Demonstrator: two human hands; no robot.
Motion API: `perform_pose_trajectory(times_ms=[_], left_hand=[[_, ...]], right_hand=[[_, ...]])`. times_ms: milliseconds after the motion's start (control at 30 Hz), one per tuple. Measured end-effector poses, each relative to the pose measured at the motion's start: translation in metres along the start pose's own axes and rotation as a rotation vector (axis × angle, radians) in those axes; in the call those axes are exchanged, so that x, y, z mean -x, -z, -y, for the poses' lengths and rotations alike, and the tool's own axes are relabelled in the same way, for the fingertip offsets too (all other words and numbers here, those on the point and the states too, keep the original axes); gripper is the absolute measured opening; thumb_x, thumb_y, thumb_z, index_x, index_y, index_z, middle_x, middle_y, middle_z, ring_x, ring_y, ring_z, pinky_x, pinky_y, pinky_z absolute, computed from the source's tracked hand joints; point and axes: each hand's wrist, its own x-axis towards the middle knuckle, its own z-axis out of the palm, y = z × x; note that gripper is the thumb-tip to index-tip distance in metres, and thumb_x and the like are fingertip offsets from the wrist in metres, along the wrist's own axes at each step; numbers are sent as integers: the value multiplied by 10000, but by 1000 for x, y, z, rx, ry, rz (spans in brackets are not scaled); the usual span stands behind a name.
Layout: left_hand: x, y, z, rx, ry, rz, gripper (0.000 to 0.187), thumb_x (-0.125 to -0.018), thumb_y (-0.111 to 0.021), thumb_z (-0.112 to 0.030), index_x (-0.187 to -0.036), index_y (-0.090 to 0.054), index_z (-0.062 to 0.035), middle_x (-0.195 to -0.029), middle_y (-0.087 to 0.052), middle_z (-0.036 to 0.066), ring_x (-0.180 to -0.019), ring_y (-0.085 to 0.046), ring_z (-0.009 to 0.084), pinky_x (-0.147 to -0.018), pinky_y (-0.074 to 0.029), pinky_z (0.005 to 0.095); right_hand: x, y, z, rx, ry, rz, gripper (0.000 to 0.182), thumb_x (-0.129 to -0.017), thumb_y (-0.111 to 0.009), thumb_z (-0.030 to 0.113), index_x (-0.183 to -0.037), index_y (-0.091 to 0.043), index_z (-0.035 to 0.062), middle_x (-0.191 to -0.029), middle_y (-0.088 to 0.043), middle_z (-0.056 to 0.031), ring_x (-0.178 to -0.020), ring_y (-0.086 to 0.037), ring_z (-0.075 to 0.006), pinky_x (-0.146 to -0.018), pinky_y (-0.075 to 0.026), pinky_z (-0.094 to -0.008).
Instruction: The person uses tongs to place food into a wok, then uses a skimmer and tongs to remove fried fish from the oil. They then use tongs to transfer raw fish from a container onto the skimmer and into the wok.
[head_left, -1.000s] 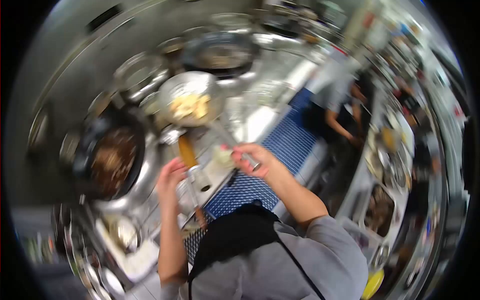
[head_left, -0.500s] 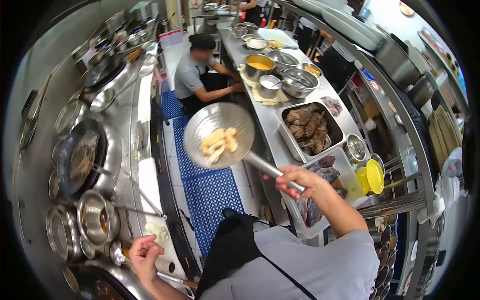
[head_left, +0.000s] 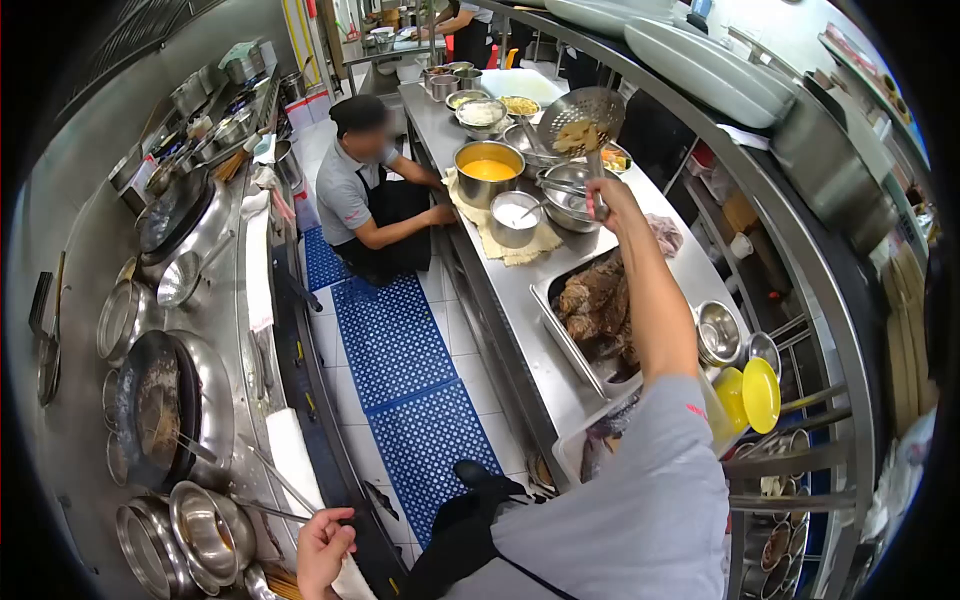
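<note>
right hand [head_left: 608,203] closed round a strainer [head_left: 584,106], above the far edge of the worktop [head_left: 518,310]; left hand [head_left: 325,550] half-curled, empty, by the stove's edge [head_left: 240,375].

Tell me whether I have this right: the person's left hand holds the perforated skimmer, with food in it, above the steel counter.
One thing is wrong: it is the person's right hand, not the left, that holds the perforated skimmer, with food in it, above the steel counter. The head view shows this.
</note>
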Motion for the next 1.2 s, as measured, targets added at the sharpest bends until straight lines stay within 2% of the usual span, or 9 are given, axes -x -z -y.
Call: perform_pose_trajectory(times_ms=[333, 467, 667, 733, 833, 900, 933, 967, 1200], left_hand=[[-13, -6, 17, -33, 55, -81, 349, -871, -630, -8, -1216, -583, 17, -803, -654, 59, -700, -591, 102, -656, -484, 234], [-3, -11, 21, -27, 36, -87, 360, -862, -619, 21, -1220, -585, 15, -809, -654, 56, -699, -587, 105, -658, -476, 235], [42, -22, 47, 46, 50, -57, 330, -870, -568, 23, -1200, -592, 23, -723, -609, 17, -622, -568, 71, -577, -443, 202], [67, -29, 48, 8, 107, -13, 335, -880, -573, -1, -1213, -609, -28, -670, -577, -4, -584, -533, 61, -540, -415, 209], [114, -39, 65, -74, -104, 40, 291, -902, -596, -94, -1188, -646, -71, -661, -607, 35, -545, -558, 78, -501, -420, 249], [147, -45, 92, -97, -341, -18, 303, -892, -606, -122, -1189, -638, -69, -700, -635, 42, -534, -580, 112, -520, -449, 280], [172, -46, 89, -42, -297, -36, 302, -892, -605, -121, -1186, -637, -63, -716, -643, 43, -560, -590, 111, -538, -457, 282], [200, -50, 89, 13, -271, -39, 301, -891, -603, -121, -1183, -636, -58, -732, -651, 44, -587, -601, 110, -557, -465, 285], [285, -89, 179, 318, -455, -344, 365, -969, -581, -161, -1297, -561, 0, -957, -661, 29, -866, -591, 87, -791, -483, 243]], right_hand=[[-100, -59, -13, 821, 282, -696, 262, -807, -601, 133, -960, -658, -72, -823, -702, -199, -658, -710, -260, -484, -565, -373], [-85, -43, -9, 420, 234, -615, 210, -784, -585, 68, -942, -625, -65, -771, -655, -171, -589, -668, -241, -447, -543, -353], [46, -1, -7, -39, 133, -164, 105, -815, -636, 74, -805, -568, -6, -663, -561, -89, -499, -564, -183, -409, -490, -300], [103, 17, -16, -130, 50, -23, 121, -860, -614, 115, -902, -589, 4, -682, -566, -51, -524, -553, -132, -434, -479, -240], [182, 39, -38, -275, -161, 241, 206, -922, -574, 136, -1042, -625, -24, -748, -604, -23, -533, -508, -57, -391, -382, -187], [259, 19, -53, -350, -318, 421, 306, -945, -526, 141, -1187, -574, -39, -862, -683, -80, -507, -520, -63, -390, -436, -205], [286, 17, -62, -320, -431, 667, 374, -948, -506, 142, -1283, -514, -26, -945, -694, -107, -547, -570, -86, -441, -517, -224], [340, -5, -67, -322, -517, 595, 424, -948, -492, 140, -1344, -458, -10, -909, -674, -86, -576, -603, -113, -488, -565, -253], [591, -79, -176, 247, -313, 1102, 575, -709, -608, 95, -1250, -483, -57, -600, -509, -22, -360, -479, -112, -311, -423, -245]])
